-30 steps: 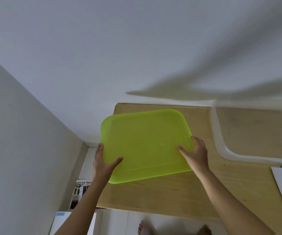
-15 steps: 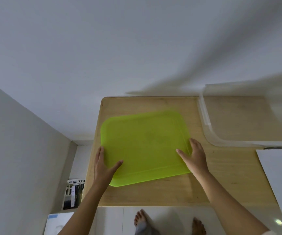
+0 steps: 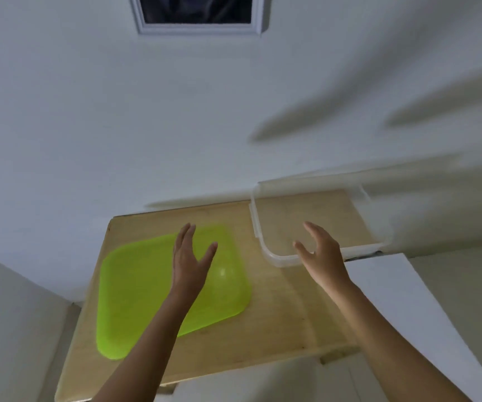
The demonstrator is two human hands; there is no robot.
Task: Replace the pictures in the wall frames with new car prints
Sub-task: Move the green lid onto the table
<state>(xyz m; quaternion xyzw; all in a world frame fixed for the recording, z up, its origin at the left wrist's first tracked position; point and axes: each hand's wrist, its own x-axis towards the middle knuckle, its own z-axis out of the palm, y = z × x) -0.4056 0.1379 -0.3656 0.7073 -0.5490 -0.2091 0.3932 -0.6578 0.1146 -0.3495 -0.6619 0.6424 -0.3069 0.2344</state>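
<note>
A white wall frame [image 3: 199,29] with a dark picture hangs high on the wall, cut off by the top edge. Below it a lime-green plastic lid [image 3: 144,288] lies flat on the wooden table [image 3: 277,323]. My left hand [image 3: 190,256] is raised above the lid with fingers straight and spread, holding nothing. My right hand [image 3: 319,250] is lifted in front of a clear plastic container [image 3: 277,253], fingers relaxed and empty. No car prints are visible.
The clear container sits at the table's back right against the white wall. A white surface [image 3: 425,309] adjoins the table on the right. A grey wall closes in on the left.
Both hands have let go of the green lid and risen upward. My view has tilted up, bringing the wall frame into sight.
</note>
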